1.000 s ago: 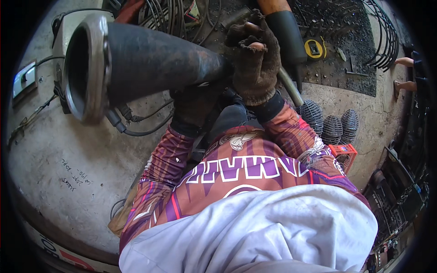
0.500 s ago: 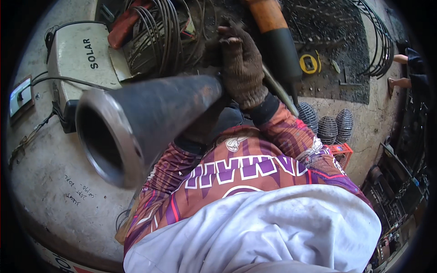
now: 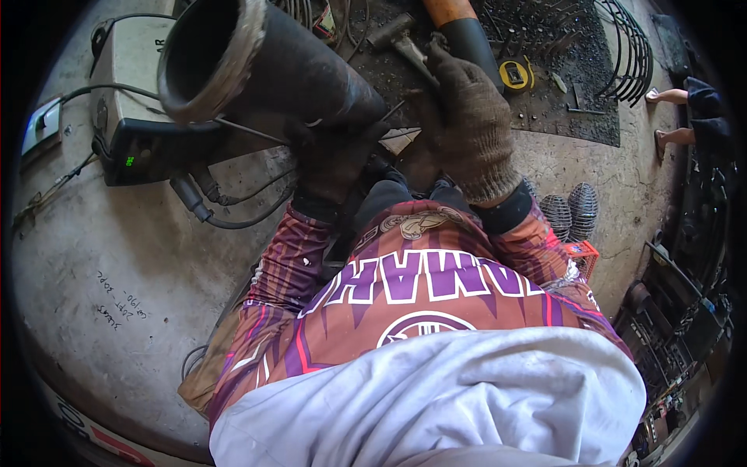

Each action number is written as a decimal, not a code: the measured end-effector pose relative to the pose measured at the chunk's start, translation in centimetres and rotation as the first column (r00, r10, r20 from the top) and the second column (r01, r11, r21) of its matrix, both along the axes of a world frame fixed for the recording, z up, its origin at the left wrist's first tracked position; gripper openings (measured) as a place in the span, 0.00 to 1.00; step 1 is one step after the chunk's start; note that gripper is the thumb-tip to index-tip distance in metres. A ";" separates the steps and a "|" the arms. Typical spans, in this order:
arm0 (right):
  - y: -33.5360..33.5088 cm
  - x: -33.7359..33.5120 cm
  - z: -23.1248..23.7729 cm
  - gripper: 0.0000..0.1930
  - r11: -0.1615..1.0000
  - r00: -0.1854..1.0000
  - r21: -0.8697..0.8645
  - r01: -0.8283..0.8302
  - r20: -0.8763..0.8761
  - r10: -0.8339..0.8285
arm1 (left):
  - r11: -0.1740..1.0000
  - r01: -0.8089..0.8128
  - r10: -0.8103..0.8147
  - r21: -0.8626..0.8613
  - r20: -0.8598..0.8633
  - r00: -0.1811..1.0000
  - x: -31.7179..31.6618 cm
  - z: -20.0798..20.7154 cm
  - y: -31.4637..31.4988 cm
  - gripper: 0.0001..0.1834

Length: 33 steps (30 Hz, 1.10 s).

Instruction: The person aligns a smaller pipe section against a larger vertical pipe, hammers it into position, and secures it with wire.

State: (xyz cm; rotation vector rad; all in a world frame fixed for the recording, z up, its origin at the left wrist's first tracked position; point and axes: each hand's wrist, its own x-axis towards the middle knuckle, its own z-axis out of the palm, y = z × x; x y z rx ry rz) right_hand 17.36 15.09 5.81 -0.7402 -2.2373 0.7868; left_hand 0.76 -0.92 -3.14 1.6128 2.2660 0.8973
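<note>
A thick dark steel pipe (image 3: 311, 74) slants at the upper left, its wide bare-metal rim and hollow opening facing left. My left hand (image 3: 327, 159), in a dark glove, grips it from below near its right end; most of those fingers are lost in shadow. To the right of the pipe and apart from it, my right hand (image 3: 475, 121) wears a brown knitted glove, its fingers stretched out and partly blurred. A hammer (image 3: 391, 33) lies just beyond these fingers, and its handle disappears behind them. I see nothing held in that hand.
A white welding machine (image 3: 128, 86) with cables stands at left. Beyond my hands, a dark mat (image 3: 572, 117) carries scattered metal bits, a yellow tape measure (image 3: 515, 75) and an orange-black tool (image 3: 467, 35). Wire cages (image 3: 582, 212) and a red crate (image 3: 582, 257) are at right. Another person's legs (image 3: 671, 97) show farther right.
The pipe has moved up in view, away from my body. My right hand has shifted right, away from the pipe's end, uncovering the hammer's head.
</note>
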 end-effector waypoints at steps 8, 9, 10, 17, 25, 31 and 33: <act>-1.8 2.1 1.8 0.24 0.997 0.860 0.060 -0.047 0.510 0.010 | 0.959 -0.254 0.109 0.127 0.661 0.742 0.5 0.6 1.0 0.51; -2.0 2.2 1.8 0.24 0.998 0.876 0.014 -0.056 0.480 0.042 | 0.943 -0.303 0.102 0.136 0.750 0.654 0.7 0.7 1.2 0.51; -2.2 2.4 1.6 0.24 0.997 0.890 -0.031 -0.068 0.449 0.075 | 0.930 -0.336 0.075 0.151 0.815 0.574 0.8 0.8 1.3 0.52; -3.9 -2.4 -4.7 0.31 0.708 0.831 -0.691 -0.145 -0.474 -0.292 | 0.905 -0.372 -0.048 0.206 0.919 0.392 1.1 3.5 2.4 0.51; -1.4 -8.4 -6.3 0.26 0.635 0.714 -0.705 -0.315 -0.617 -0.331 | 0.986 -0.163 0.157 0.036 0.132 0.979 1.1 6.3 1.3 0.42; -0.5 -8.8 -7.4 0.25 0.734 0.813 -0.654 -0.186 -0.522 -0.259 | 0.984 0.115 -0.156 -0.134 -0.355 0.922 -2.6 1.7 -1.4 0.30; -0.3 -9.4 -7.8 0.25 0.705 0.794 -0.677 -0.211 -0.539 -0.279 | 0.979 0.060 -0.116 -0.196 -0.285 0.951 -2.2 2.0 -1.6 0.29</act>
